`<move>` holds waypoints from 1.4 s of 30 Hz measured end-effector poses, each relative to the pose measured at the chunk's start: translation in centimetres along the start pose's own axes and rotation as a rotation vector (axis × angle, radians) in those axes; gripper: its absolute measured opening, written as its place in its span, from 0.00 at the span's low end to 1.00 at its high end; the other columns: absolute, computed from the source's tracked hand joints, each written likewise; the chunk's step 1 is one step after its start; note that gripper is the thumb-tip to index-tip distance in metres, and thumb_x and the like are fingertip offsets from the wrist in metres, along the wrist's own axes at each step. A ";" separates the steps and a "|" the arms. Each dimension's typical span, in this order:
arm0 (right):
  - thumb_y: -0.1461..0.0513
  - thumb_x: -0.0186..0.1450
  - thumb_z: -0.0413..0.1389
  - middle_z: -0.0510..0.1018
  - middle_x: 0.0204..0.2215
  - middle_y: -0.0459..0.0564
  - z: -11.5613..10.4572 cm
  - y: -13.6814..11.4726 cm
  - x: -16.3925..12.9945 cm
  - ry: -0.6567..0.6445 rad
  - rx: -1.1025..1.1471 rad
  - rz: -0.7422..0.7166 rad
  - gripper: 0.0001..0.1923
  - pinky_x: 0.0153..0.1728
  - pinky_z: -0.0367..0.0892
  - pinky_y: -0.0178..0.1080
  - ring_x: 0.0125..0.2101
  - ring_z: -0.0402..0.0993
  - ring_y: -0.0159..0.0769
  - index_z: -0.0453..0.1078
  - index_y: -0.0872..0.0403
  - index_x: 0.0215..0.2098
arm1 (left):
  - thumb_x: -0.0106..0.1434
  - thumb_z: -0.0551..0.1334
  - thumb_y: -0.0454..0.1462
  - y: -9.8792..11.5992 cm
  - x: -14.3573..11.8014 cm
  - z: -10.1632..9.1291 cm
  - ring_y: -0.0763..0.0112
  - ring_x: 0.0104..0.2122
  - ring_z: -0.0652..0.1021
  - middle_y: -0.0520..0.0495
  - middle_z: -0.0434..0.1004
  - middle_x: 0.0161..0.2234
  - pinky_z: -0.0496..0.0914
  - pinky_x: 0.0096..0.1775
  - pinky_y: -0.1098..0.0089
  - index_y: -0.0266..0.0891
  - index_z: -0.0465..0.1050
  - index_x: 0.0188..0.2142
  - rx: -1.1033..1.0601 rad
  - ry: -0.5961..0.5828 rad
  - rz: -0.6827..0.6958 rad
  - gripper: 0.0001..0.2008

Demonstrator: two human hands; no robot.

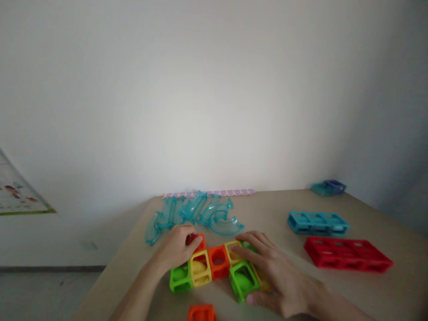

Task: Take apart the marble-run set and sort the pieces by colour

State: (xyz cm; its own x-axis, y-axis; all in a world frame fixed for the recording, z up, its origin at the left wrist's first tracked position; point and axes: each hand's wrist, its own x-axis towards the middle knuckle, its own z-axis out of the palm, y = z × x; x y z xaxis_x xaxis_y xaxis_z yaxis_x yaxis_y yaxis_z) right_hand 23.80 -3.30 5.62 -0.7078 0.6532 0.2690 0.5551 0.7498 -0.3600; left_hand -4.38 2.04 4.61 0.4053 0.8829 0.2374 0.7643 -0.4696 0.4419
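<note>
Several hollow cube blocks stand joined in a row on the table. A green block, a yellow block and an orange block make up its left and middle. Behind the yellow one, my left hand pinches a red-orange block between thumb and fingers. My right hand spans the right end, thumb low by a bright green block and fingertips over another yellow block. It partly hides more green and yellow blocks underneath.
A loose orange block lies at the near edge. Clear blue track pieces are spread behind the row, before a purple strip. On the right lie a blue three-cell frame and a red one; a dark blue block sits farther back.
</note>
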 end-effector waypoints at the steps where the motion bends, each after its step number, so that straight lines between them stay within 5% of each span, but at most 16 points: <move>1: 0.49 0.56 0.61 0.63 0.54 0.58 0.0 -0.1 0.0 -0.002 0.003 0.003 0.35 0.53 0.56 0.55 0.53 0.59 0.53 0.60 0.51 0.58 | 0.63 0.54 0.39 -0.1 0.0 0.0 0.69 0.27 0.71 0.50 0.72 0.25 0.61 0.31 0.71 0.37 0.71 0.25 -0.016 -0.005 -0.007 0.13; 13: 0.47 0.56 0.60 0.63 0.53 0.58 -0.4 -0.4 0.0 -0.062 0.053 0.028 0.34 0.53 0.54 0.56 0.53 0.57 0.54 0.62 0.48 0.58 | 0.60 0.61 0.34 -0.1 0.0 0.0 0.68 0.42 0.73 0.47 0.71 0.42 0.64 0.46 0.69 0.39 0.67 0.27 -0.236 0.011 0.102 0.05; 22: 0.46 0.55 0.60 0.64 0.52 0.58 -0.1 -0.7 0.0 -0.018 0.037 0.033 0.34 0.51 0.57 0.55 0.52 0.59 0.54 0.63 0.49 0.56 | 0.65 0.54 0.36 0.6 -0.4 -0.2 0.64 0.48 0.70 0.41 0.67 0.47 0.63 0.48 0.66 0.40 0.64 0.33 -0.177 0.321 0.267 0.04; 28: 0.41 0.58 0.55 0.67 0.52 0.59 0.3 0.0 -0.4 0.082 0.038 -0.026 0.37 0.53 0.57 0.55 0.52 0.61 0.53 0.61 0.52 0.58 | 0.68 0.48 0.37 1.6 -0.9 0.8 0.66 0.45 0.73 0.40 0.70 0.48 0.66 0.45 0.67 0.40 0.62 0.41 -0.257 0.203 0.225 0.07; 35: 0.46 0.62 0.55 0.69 0.53 0.61 1.4 -0.2 -0.1 0.386 -0.026 -0.032 0.37 0.57 0.50 0.57 0.52 0.65 0.53 0.52 0.55 0.63 | 0.64 0.58 0.41 3.4 -1.6 1.0 0.62 0.52 0.70 0.38 0.67 0.52 0.64 0.51 0.66 0.40 0.61 0.36 -0.275 0.141 0.444 0.08; 42: 0.52 0.63 0.58 0.72 0.49 0.55 1.4 -2.4 0.6 0.304 0.086 -0.072 0.29 0.53 0.59 0.46 0.48 0.68 0.44 0.56 0.51 0.58 | 0.55 0.64 0.51 4.4 -1.8 2.0 0.60 0.54 0.68 0.38 0.65 0.55 0.65 0.52 0.65 0.41 0.60 0.39 -0.403 0.059 0.424 0.21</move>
State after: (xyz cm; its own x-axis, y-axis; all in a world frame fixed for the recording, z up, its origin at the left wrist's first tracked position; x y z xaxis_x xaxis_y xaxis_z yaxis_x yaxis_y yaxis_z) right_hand 21.41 -4.83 5.43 -0.5740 0.6102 0.5461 0.4600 0.7920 -0.4015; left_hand -0.69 -1.66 4.38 0.5962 0.6219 0.5077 0.2862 -0.7555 0.5893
